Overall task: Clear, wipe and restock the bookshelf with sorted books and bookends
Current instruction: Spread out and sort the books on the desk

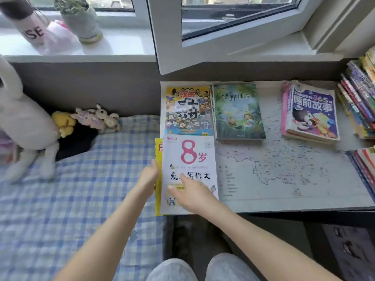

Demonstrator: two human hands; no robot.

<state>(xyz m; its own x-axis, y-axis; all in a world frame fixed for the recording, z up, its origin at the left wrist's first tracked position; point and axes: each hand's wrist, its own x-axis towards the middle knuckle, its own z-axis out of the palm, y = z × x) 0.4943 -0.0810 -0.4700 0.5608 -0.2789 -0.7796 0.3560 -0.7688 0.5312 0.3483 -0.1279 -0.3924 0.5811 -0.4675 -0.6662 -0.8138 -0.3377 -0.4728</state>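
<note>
- Nearest, left fingers (154, 164) grip yellow book (158, 203); right fingers (183, 180) lie flat, open, on white book (203, 169).
- Beyond fingers, sorted piles (310, 112) sit on desk (342, 145); wiping, restocking likely remain.

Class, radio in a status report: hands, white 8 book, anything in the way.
Right hand flat on white 8 book. Left hand at its left edge, grip unclear. Book lies atop yellow book. Comic book at top edge.

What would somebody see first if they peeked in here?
Probably the white book with the big pink 8 at the near left corner of the desk, with the left hand at its edge and the right hand flat on its cover. Beyond it lie a crowded cartoon book and a green forest book; plush toys sit on the checked bed at left.
</note>
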